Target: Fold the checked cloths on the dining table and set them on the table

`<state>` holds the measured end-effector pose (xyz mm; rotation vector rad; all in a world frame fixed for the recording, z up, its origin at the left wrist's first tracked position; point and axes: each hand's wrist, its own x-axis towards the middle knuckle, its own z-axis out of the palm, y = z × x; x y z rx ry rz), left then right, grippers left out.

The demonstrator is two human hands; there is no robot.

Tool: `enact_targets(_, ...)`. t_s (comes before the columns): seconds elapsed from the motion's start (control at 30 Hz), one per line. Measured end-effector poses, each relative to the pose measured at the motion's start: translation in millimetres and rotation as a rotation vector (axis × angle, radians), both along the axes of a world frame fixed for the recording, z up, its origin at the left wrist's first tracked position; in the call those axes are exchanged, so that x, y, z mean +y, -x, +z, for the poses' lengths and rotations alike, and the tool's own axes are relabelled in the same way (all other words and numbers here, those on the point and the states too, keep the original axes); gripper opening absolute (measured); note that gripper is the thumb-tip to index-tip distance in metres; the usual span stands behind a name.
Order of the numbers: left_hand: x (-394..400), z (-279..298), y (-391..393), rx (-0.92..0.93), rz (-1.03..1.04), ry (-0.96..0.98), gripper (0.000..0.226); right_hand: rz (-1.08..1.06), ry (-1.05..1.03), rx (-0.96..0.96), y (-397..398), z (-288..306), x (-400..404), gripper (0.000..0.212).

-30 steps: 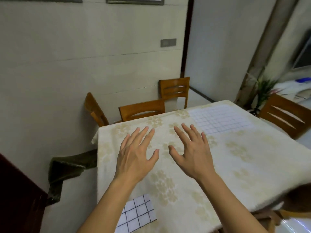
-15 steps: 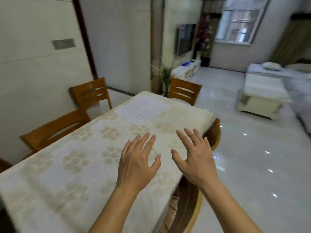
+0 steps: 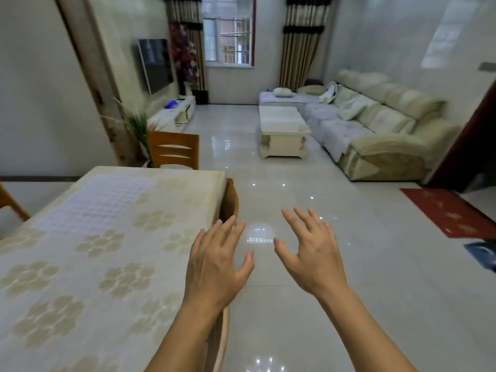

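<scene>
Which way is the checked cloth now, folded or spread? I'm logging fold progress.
Spread: the checked cloth lies flat in one layer on the dining table, no fold visible. Neither hand touches it.

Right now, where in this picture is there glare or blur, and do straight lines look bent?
Head view: window light glares off the glossy floor between the left hand and right hand; the checked cloth looks washed out; the door frame leans from wide-angle distortion; the blue object at the right edge is smeared.

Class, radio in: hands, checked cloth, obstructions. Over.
Left hand, right hand open, empty. Checked cloth flat on table, untouched. Nothing in the way.
</scene>
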<state>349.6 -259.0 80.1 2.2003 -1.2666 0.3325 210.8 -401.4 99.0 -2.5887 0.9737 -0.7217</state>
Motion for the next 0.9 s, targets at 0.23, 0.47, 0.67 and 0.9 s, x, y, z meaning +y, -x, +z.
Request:
enact_targets(0.23,-90.3,-14.4,12.7,-0.040,-0.083,-0.039,0.061,-0.038,-0.035,0.000,13.3,-18.6,-71.4,0.073)
enact_targets(0.47,-195.5,-20.2,9.5,-0.076,-0.049,-0.095,0.061,-0.033,-0.030,-0.019,9.3,-29.0,-180.6,0.071)
enact_targets(0.67,-282.8,-16.6,-0.1,-0.091,0.011,-0.141,0.062,0.022,-0.031,-0.027,-2.0,-29.3,-269.8,0.069)
enact_targets(0.9,-342.4,-22.6,-18.7,-0.080,0.052,-0.160,0.061,0.056,-0.082,-0.014,-27.7,-42.3,-338.4,0.070)
